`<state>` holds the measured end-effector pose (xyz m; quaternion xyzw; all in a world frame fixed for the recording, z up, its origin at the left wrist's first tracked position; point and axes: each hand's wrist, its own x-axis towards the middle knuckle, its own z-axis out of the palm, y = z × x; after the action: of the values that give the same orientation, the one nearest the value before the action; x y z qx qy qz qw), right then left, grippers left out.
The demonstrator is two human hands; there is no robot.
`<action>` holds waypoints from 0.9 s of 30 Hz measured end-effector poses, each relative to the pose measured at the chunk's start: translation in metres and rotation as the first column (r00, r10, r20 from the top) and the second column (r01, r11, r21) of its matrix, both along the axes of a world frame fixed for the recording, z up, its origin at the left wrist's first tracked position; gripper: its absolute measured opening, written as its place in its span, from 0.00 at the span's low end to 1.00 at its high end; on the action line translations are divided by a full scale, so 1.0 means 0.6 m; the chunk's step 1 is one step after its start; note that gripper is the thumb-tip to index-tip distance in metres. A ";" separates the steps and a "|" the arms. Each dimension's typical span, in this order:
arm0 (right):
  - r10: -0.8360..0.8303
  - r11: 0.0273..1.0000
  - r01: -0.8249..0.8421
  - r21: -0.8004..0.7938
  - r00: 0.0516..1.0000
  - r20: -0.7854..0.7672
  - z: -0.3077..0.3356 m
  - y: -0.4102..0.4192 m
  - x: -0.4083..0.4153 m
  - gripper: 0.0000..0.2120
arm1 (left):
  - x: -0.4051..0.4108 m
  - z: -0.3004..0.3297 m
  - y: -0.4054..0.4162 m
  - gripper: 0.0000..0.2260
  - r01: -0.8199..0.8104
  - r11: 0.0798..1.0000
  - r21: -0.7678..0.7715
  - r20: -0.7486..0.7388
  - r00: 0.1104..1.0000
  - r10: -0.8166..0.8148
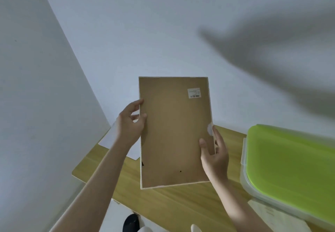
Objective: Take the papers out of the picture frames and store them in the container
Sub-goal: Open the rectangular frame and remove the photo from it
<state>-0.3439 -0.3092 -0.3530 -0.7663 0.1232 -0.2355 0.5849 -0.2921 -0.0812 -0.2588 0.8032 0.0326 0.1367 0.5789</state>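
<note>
I hold a picture frame [174, 132] upright above the wooden table [174, 202], its brown backing board facing me with a small white barcode label near the top right. My left hand [130, 121] grips the frame's left edge, thumb on the backing. My right hand [214, 155] grips the lower right edge, thumb pressed on the board. A clear plastic container with a green lid [290, 166] sits shut on the table at the right. The frame's front side is hidden.
A white sheet of paper [116, 141] lies on the table's far left corner, partly behind my left hand. Another printed sheet [272, 215] lies under the container's front edge. White walls stand behind; a dark shoe [131, 222] shows below the table.
</note>
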 end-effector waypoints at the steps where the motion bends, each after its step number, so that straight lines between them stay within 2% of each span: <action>1: -0.022 1.000 0.022 0.021 0.999 -0.031 -0.007 -0.002 -0.003 0.27 | -0.010 -0.024 -0.006 0.20 0.036 0.999 0.016 -0.038 0.999 -0.035; 4: -0.090 0.993 0.099 0.058 0.986 -0.139 -0.034 -0.007 -0.014 0.25 | -0.050 -0.103 -0.021 0.23 0.122 0.991 0.056 -0.185 0.977 -0.109; 8: -0.144 0.980 0.177 0.093 0.948 -0.284 -0.077 -0.007 -0.030 0.25 | -0.088 -0.195 -0.013 0.26 0.191 0.980 0.062 -0.423 0.894 -0.147; 11: -0.133 0.968 0.203 0.145 0.911 -0.390 -0.113 0.007 -0.041 0.25 | -0.098 -0.236 -0.003 0.36 0.290 0.955 0.060 -0.538 0.815 -0.214; 14: -0.110 0.960 0.214 0.179 0.880 -0.462 -0.141 0.022 -0.043 0.25 | -0.091 -0.254 0.007 0.45 0.366 0.926 0.094 -0.605 0.760 -0.239; 19: -0.106 0.975 0.191 0.110 0.843 -0.527 -0.156 0.034 -0.024 0.25 | -0.066 -0.271 0.027 0.57 0.520 0.829 0.203 -0.691 0.676 -0.256; 23: -0.101 0.984 0.166 0.057 0.803 -0.588 -0.157 0.045 -0.004 0.26 | -0.048 -0.279 0.035 0.60 0.582 0.765 0.275 -0.700 0.667 -0.256; 27: -0.098 0.991 0.021 -0.133 0.792 -0.602 -0.170 0.041 0.007 0.25 | -0.039 -0.293 0.042 0.57 0.535 0.793 0.290 -0.654 0.716 -0.245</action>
<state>-0.3396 -0.2847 -0.4550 -0.8306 0.3141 -0.0024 0.4598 -0.3156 -0.0561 -0.4344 0.9054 -0.0001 -0.2429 0.3483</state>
